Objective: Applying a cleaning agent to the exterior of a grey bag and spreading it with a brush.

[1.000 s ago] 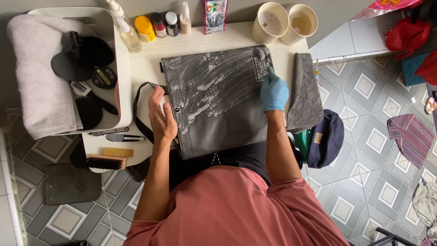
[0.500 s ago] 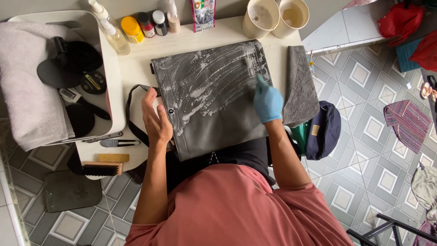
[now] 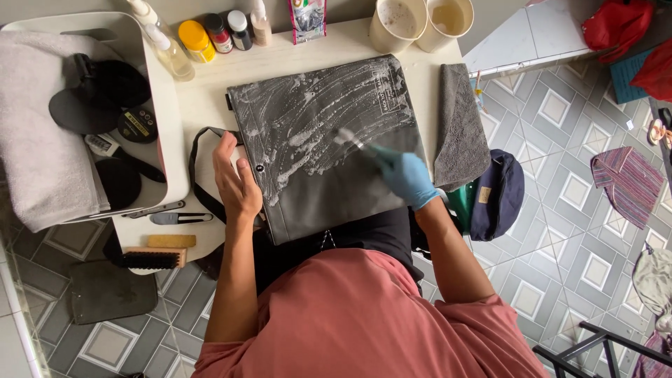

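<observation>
A flat grey bag [image 3: 315, 189] lies on the small white table [image 3: 210, 105], its upper part smeared with white foam. My left hand [image 3: 236, 183], bare, rests on the bag's left edge beside its black strap [image 3: 197, 150] and holds it down. My right hand [image 3: 406, 178], in a blue glove, grips a small brush [image 3: 355, 142] whose head touches the foamy middle of the bag.
A grey cloth [image 3: 460, 124] lies right of the bag. Two cream cups [image 3: 420, 21] and several small bottles [image 3: 210, 35] stand at the table's far edge. A white tray [image 3: 164, 105] with a towel and black tools sits left. A wooden brush [image 3: 150, 259] lies near the front left.
My right hand has moved down and left from the bag's upper right corner to its middle, dragging the brush through the foam. The left hand stays on the bag's left edge.
</observation>
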